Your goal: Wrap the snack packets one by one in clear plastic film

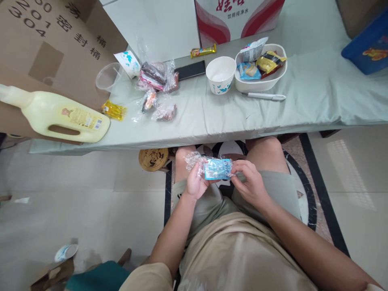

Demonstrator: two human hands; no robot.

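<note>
Over my lap, in front of the table edge, a small blue packet (217,169) is held between both hands, with clear plastic wrap (195,160) bunched around its left end. My left hand (197,181) is closed around the packet's left side and the wrap. At the packet's right end, the fingers of my right hand (247,180) pinch its edge and a bit of the clear film. What the packet contains cannot be made out.
Along the table (315,101) stand a white basket (261,85) of snack packets, a paper bowl (221,76), a white-handled knife or peeler (266,96), a black phone (190,70), plastic-wrapped food (154,76) and a yellow jug (65,115). Cartons (239,20) stand behind. A small stool (154,159) is below.
</note>
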